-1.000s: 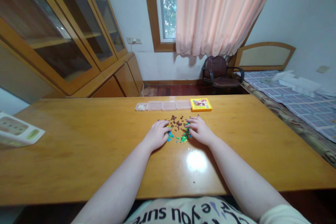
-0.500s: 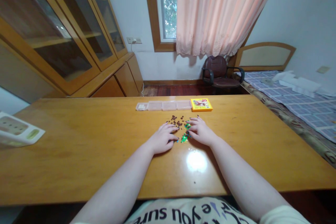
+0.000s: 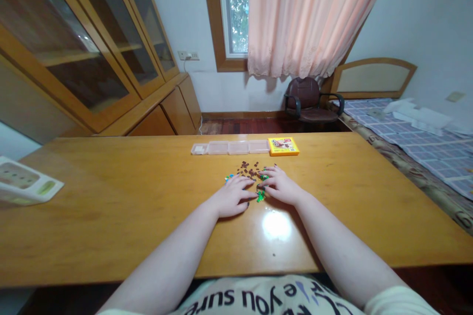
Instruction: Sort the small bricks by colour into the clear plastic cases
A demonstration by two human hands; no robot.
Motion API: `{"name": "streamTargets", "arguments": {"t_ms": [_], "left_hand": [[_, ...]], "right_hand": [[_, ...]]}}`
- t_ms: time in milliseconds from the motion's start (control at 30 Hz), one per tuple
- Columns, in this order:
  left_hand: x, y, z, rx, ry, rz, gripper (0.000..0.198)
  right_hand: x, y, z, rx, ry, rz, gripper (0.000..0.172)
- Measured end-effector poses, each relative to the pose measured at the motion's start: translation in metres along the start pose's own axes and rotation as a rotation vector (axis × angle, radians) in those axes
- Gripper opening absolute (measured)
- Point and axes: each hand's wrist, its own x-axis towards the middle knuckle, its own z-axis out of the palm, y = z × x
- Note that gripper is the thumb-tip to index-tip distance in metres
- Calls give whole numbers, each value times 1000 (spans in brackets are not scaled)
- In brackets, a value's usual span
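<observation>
Glossy wooden desk (image 3: pixel 111 216): fingers spread, unclenched, the left hand (image 3: pixel 232 197) lies nearer than the yellow box (image 3: pixel 284 146) and left of it; the right hand (image 3: pixel 283 187), likewise loose, nearer. Brown pieces (image 3: pixel 244 165) and green pieces (image 3: pixel 260 196) lie near-left of that box.

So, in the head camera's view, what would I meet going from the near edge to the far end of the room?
Printed shirt → left hand → scattered brown pieces → row of clear trays → dark red-brown chair → window.
</observation>
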Motion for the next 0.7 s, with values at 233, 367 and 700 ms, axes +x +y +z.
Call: {"name": "streamTargets", "arguments": {"t_ms": [233,367,700], "left_hand": [[1,-1,2,22,35,-36,42],[0,-4,4,32,48,-59,39],[0,-4,4,42,70,-78,42]], "right_hand": [[-1,-2,0,-5,-5,26,30],[0,-3,1,-27,-6,60,27],[1,-2,1,-43,63,79,25]]}}
